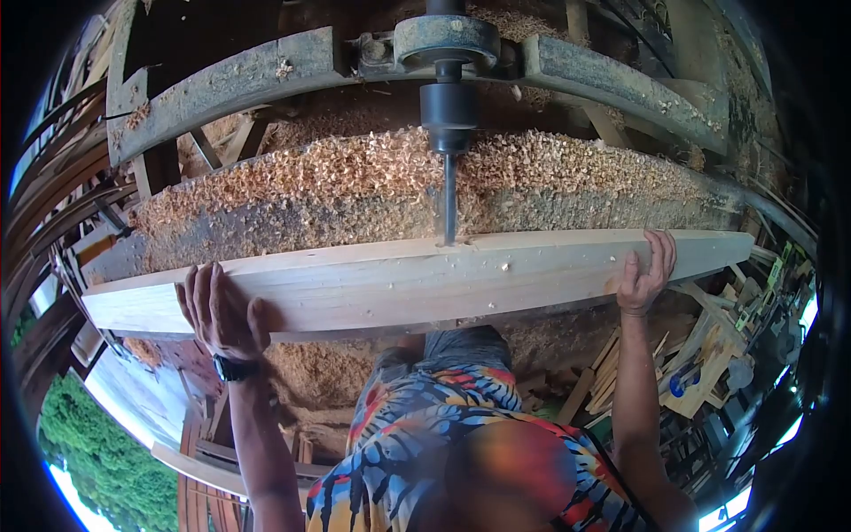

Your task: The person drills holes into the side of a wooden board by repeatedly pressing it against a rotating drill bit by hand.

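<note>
A long pale wooden beam (381,288) lies crosswise in front of me on a bench strewn with chips. Toward its left end, my left hand (220,310), with a dark watch at the wrist, is closed on it, fingers laid over the wood and thumb apart. My right hand (649,273) grips the beam near its right end, fingers over the far edge. Between the hands, a long drill bit (450,199) in a black chuck (448,108) meets the beam's far edge at a notch. A few loose chips dot the wood.
Wood chips (355,168) are heaped along the bench behind the beam. A curved, dusty machine frame (239,84) spans the far side. Stacked timber (66,168) stands at the left, and offcuts (612,363) lie at the lower right. Shavings cover the floor below.
</note>
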Demonstrator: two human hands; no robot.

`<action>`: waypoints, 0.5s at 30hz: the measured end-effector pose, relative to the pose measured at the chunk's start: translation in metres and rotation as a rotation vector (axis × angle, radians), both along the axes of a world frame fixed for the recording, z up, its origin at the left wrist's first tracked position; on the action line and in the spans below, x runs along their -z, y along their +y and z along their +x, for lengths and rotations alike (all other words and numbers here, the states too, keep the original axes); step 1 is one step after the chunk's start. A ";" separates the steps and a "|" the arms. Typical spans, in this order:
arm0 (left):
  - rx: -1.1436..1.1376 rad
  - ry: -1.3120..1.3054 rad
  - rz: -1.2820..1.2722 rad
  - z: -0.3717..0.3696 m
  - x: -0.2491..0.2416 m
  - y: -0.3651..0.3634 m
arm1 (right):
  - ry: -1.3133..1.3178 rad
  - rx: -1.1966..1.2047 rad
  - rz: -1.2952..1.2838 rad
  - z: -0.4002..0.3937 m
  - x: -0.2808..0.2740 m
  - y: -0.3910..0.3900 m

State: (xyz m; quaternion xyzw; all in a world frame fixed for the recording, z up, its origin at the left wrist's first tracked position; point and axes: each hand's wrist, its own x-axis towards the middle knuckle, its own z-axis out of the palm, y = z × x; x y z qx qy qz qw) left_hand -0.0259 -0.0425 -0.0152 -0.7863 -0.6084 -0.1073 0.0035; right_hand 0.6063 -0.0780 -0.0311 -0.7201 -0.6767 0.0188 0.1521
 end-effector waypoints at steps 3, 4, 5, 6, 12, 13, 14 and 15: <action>0.004 0.001 0.011 0.000 0.001 0.003 | -0.004 -0.008 0.002 0.003 0.001 0.000; 0.009 -0.004 0.017 0.000 0.002 0.004 | -0.007 -0.009 0.002 0.003 0.001 0.000; 0.014 -0.008 0.022 -0.001 0.002 0.006 | -0.002 -0.007 0.004 0.003 0.001 0.001; 0.019 -0.012 0.029 -0.001 0.002 0.007 | 0.002 -0.006 0.006 0.002 0.001 0.002; 0.035 -0.011 0.039 -0.005 0.006 0.013 | 0.012 0.000 0.025 0.004 0.004 0.004; 0.034 -0.009 0.042 -0.005 0.006 0.014 | 0.005 0.001 0.024 0.004 0.004 0.004; 0.034 -0.007 0.045 -0.005 0.006 0.015 | 0.005 0.003 0.025 0.004 0.004 0.005; 0.034 -0.006 0.048 -0.005 0.006 0.016 | 0.004 0.006 0.026 0.004 0.004 0.005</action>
